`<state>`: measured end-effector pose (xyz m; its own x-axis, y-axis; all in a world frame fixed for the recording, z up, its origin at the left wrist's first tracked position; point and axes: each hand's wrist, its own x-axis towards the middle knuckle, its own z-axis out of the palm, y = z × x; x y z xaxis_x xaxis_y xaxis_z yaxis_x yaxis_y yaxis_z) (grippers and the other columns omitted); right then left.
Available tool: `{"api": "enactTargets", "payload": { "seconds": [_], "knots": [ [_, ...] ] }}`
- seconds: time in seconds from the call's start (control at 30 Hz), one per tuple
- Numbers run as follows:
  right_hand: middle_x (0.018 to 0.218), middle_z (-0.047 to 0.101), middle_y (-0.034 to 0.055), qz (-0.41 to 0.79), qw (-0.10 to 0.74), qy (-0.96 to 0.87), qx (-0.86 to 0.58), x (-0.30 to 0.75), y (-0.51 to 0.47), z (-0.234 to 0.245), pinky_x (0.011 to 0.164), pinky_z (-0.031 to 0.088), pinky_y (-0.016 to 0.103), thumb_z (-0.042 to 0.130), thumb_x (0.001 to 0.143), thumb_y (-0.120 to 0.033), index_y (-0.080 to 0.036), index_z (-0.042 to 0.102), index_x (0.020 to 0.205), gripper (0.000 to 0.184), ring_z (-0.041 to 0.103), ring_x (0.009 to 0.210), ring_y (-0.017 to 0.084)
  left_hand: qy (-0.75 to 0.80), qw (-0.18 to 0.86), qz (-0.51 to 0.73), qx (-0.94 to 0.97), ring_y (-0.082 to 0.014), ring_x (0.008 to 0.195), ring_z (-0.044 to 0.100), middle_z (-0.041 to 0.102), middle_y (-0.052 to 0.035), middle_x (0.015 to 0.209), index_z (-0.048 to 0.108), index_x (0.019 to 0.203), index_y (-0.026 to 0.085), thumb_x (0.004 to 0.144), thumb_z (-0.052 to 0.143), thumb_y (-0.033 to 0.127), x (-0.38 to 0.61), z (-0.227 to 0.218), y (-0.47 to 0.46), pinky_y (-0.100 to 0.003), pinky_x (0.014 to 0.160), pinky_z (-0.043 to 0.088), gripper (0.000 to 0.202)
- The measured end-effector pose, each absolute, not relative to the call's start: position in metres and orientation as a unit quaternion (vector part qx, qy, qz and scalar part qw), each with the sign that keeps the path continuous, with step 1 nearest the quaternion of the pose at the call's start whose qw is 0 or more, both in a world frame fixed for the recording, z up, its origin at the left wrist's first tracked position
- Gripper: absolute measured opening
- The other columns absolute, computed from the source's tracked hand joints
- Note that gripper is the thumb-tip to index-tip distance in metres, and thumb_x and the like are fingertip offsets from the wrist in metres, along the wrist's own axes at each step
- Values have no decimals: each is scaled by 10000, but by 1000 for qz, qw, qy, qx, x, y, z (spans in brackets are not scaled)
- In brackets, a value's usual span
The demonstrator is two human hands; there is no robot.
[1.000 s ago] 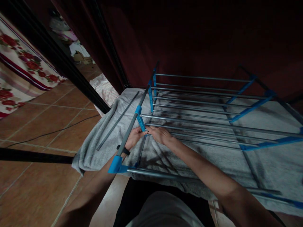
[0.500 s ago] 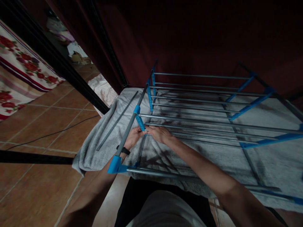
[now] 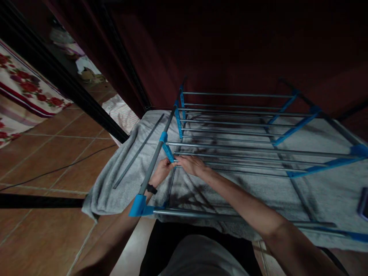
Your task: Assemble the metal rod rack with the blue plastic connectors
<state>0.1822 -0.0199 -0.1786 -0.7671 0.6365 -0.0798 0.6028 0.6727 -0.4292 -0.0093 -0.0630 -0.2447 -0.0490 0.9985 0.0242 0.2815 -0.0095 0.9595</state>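
A rack of grey metal tubes [image 3: 230, 147] with blue plastic connectors stands partly assembled on a grey blanket. My left hand [image 3: 161, 171], with a dark band at its wrist, is closed around the lower end of a blue slotted bracket [image 3: 168, 152] on the rack's left side. Right beside it, my right hand [image 3: 190, 165] grips the left end of a thin metal rod [image 3: 227, 170] where it meets that bracket. My fingers hide the joint itself, so how far the rod sits in it cannot be seen. A blue corner connector [image 3: 138, 205] is nearer to me, above my left forearm.
One loose grey tube [image 3: 138, 152] lies on the blanket [image 3: 105, 195] to the left. Dark bed-frame bars [image 3: 43, 201] cross the left side above a tiled floor [image 3: 37, 161] with a cable. A dark red curtain [image 3: 230, 46] hangs behind. A dark object [image 3: 362, 203] shows at the right edge.
The view has shifted slightly, and the dark object now shows more at the right edge. Both hands stay at the same bracket and rod end, with the left fingers slightly more curled.
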Motion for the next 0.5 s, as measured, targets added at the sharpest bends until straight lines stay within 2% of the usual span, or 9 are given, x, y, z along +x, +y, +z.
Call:
{"api": "enactTargets", "payload": {
  "seconds": [0.2, 0.37, 0.5],
  "knots": [
    [1375, 673, 62, 208, 63, -913, -344, 183, -21, -182, 946, 538, 349, 359, 1102, -412, -277, 517, 1490, 440, 677, 1172, 261, 591, 362, 449, 564, -294, 969, 676, 760, -108, 997, 687, 931, 174, 765, 676, 549, -9, -257, -56, -494, 987, 539, 410],
    [1311, 682, 82, 184, 89, -919, -338, 183, -28, -179, 898, 537, 309, 364, 1103, -368, -190, 549, 1404, 395, 670, 1115, 227, 589, 366, 411, 592, -297, 888, 666, 748, -84, 881, 653, 840, 200, 712, 689, 587, -12, -242, -54, -537, 950, 552, 409],
    [1306, 655, 61, 123, 114, -940, -297, 192, -34, -176, 900, 520, 283, 426, 1056, -197, -185, 553, 1352, 322, 627, 1119, 194, 600, 356, 400, 595, -328, 913, 674, 744, -77, 879, 651, 841, 221, 659, 739, 594, -12, -229, -51, -568, 981, 539, 423]
  ]
}}
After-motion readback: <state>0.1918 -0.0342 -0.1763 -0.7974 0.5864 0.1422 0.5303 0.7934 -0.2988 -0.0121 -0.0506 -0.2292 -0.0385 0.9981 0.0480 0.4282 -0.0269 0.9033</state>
